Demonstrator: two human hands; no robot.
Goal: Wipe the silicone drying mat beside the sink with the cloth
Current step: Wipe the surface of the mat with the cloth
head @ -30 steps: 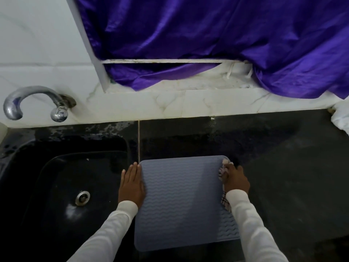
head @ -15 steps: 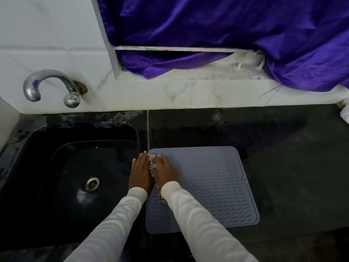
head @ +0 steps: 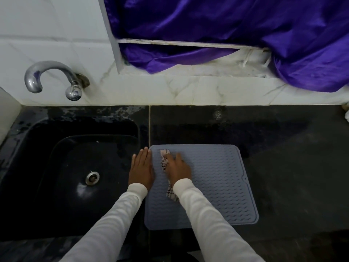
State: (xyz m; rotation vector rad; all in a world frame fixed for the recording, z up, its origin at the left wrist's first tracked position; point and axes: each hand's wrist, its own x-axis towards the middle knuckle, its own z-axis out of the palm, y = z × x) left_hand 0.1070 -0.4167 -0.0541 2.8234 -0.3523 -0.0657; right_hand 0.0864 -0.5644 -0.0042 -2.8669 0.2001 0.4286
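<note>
Grey-blue ribbed silicone drying mat (head: pixel 217 186) lies flat on the dark stone counter (head: pixel 283 157), just right of the black sink (head: pixel 66 176). On its far left corner the right hand (head: pixel 177 169) presses down on a crumpled white checked cloth (head: pixel 164 161), fingers closed over it. The left hand (head: pixel 141 170) rests flat and unclenched at the mat's left edge. A chrome tap (head: pixel 52 78) juts from the white tiled wall (head: pixel 47 31).

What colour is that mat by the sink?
The silicone drying mat is pale blue-grey with a raised wavy pattern, seen clearly in the head view.
</note>
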